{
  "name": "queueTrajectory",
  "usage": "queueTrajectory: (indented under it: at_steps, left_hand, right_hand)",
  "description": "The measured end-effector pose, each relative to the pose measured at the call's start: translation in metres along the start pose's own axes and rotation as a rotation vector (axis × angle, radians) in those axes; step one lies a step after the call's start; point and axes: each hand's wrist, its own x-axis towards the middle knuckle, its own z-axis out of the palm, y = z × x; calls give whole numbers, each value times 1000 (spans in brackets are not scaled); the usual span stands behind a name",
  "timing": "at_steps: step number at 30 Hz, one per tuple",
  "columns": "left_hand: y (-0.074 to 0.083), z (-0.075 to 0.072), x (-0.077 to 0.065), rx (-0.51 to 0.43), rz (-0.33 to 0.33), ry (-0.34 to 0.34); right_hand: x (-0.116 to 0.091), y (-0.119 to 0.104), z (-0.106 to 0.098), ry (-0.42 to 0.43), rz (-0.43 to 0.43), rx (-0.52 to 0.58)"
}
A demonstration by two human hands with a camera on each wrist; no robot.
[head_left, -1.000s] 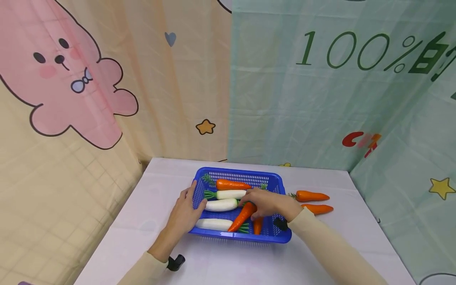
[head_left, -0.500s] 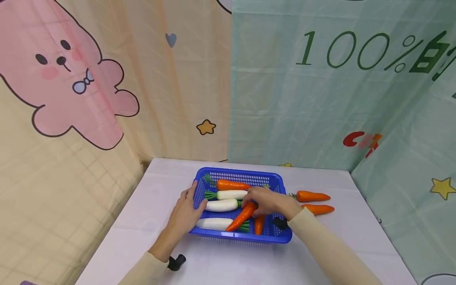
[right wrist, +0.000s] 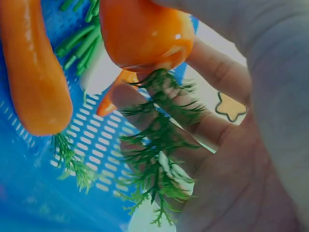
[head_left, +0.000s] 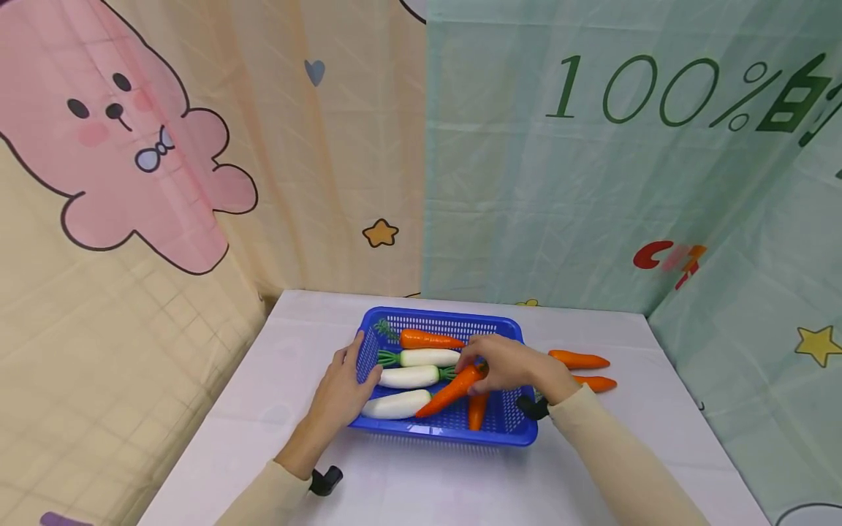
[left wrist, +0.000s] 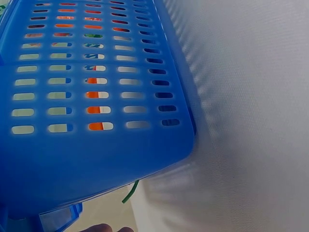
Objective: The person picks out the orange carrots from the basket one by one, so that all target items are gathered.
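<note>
My right hand (head_left: pixel 505 361) pinches a carrot (head_left: pixel 452 393) by its thick leafy end, over the right part of a blue plastic basket (head_left: pixel 444 434). The carrot slants, its tip towards the near white radish (head_left: pixel 396 405). Green fronds (right wrist: pixel 157 140) hang by the palm in the right wrist view. My left hand (head_left: pixel 342 391) rests on the basket's left rim, fingers fairly straight, thumb over the edge. Also in the basket lie a far carrot (head_left: pixel 429 339), a carrot (head_left: pixel 478 411) partly under my right hand, and two more white radishes, one far (head_left: pixel 429 358) and one middle (head_left: pixel 409 377).
Outside the basket on the right, two carrots, one farther (head_left: pixel 579 359) and one nearer (head_left: pixel 596 383), lie partly behind my right forearm. The white-covered table (head_left: pixel 250 409) meets printed curtains (head_left: pixel 368 146) at the back and sides.
My right hand has lifted the carrot slightly and moved up and to the right. The near radish has tilted, and its leaves are now hidden. My left hand has stayed on the rim.
</note>
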Motion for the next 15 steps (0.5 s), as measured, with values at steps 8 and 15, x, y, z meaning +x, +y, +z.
queueTrajectory:
  at_steps: [8,15]
  left_hand:
    - [-1,0,1,-5,5,0]
    - [0,0,0,-7,2,-2]
  right_hand:
    - [-17,8,-9,107,-21,42]
    - [-35,15,-12,257,-5,148]
